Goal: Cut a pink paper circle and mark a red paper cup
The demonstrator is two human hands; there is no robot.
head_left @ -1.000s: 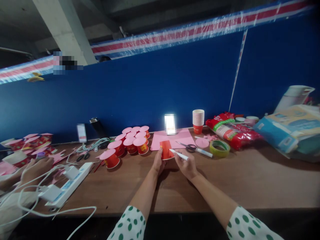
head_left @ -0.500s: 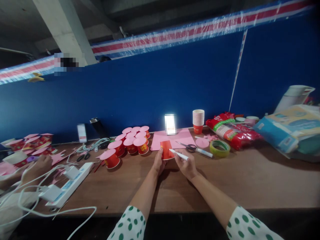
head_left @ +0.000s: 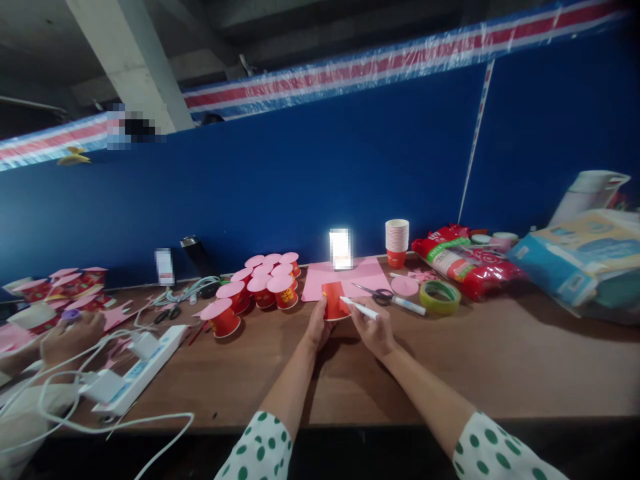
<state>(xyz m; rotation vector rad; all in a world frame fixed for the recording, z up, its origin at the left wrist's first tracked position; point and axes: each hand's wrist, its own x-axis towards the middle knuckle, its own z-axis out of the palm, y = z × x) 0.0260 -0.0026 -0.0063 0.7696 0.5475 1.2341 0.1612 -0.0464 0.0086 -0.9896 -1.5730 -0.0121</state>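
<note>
My left hand (head_left: 318, 327) grips the side of a red paper cup (head_left: 333, 300) that stands upside down on the wooden table (head_left: 480, 360). My right hand (head_left: 374, 331) is closed round a white pen (head_left: 359, 308), its tip touching the cup's right side. A pink paper sheet (head_left: 367, 273) lies just behind the cup. Scissors (head_left: 376, 291), a pink paper disc (head_left: 404, 285) and a roll of green tape (head_left: 439, 296) lie to the right of my hands.
Several red cups topped with pink discs (head_left: 260, 280) stand at the left. A cup stack (head_left: 397, 241), a red packet (head_left: 463, 263) and blue packages (head_left: 580, 263) sit at right. A power strip (head_left: 137, 370) with white cables lies left, near another person's hand (head_left: 70, 337).
My hands, cup and pen have barely moved. The other person's hand at the far left has shifted slightly.
</note>
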